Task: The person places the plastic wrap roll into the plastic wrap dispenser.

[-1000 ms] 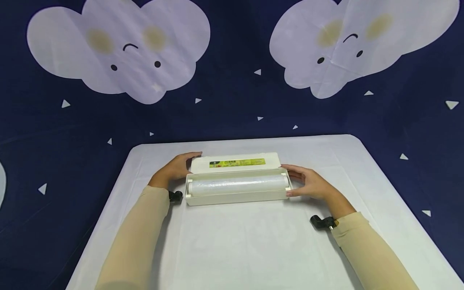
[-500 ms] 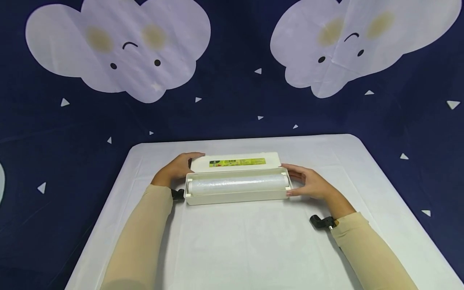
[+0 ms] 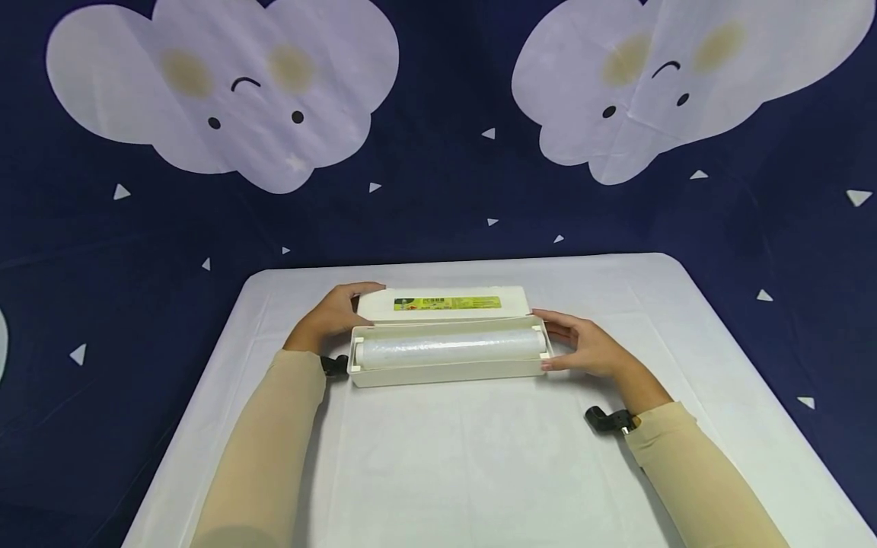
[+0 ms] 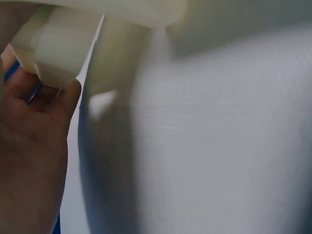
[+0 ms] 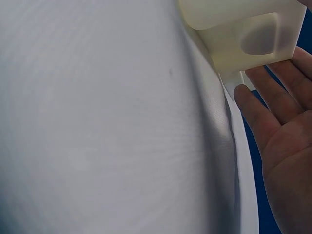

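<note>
A long white cling film box (image 3: 445, 374) lies across the white table in the head view, its top off or hinged back. Inside it rests a roll of cling film (image 3: 452, 348), wrapped round and shiny. Behind the box is its white lid (image 3: 445, 317), bearing a yellow-green label (image 3: 447, 304). My left hand (image 3: 330, 313) holds the lid's left end between thumb and fingers; in the left wrist view, the fingers lie against a pale end piece (image 4: 68, 46). At the box's right end, my right hand (image 3: 588, 348) spans front and back with thumb and fingers.
The white table (image 3: 473, 472) has rounded far corners. Beyond it hangs a dark blue cloth (image 3: 438, 167) printed with clouds and small triangles. A black wrist camera mount (image 3: 608, 420) sits on the right wrist, and another (image 3: 334, 366) on the left, close to the box.
My left hand has shifted its hold along the lid's left end, and the lid has moved very slightly left. The right hand and the box stay almost where they were.
</note>
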{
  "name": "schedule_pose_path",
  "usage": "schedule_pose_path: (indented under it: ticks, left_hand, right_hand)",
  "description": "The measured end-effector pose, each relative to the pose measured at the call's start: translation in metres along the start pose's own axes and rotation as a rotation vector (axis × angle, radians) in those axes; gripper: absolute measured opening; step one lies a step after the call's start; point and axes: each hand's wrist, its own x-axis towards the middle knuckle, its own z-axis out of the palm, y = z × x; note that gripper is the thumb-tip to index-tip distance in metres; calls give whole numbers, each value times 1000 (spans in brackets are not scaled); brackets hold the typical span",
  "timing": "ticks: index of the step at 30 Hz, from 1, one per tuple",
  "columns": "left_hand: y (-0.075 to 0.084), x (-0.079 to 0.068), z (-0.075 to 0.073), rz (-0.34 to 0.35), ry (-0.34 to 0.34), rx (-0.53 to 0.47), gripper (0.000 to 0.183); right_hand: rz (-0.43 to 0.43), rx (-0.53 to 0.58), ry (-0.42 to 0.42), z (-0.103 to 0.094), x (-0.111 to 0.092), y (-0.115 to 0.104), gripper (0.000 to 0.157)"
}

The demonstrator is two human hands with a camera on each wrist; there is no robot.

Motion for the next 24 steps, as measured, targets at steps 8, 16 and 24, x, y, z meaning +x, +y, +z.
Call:
schedule_pose_path:
  ticks: [8, 16, 24]
  left_hand:
    - [-6, 0, -1, 16, 29, -110, 89]
    - [-3, -5, 0, 11, 106, -224, 86]
    - [-2, -10, 3, 24, 166, -262, 85]
  right_hand:
    - [-12, -4, 0, 0, 0, 2, 97]
    - [2, 10, 2, 1, -1, -2, 99]
    - [12, 23, 6, 1, -2, 1, 98]
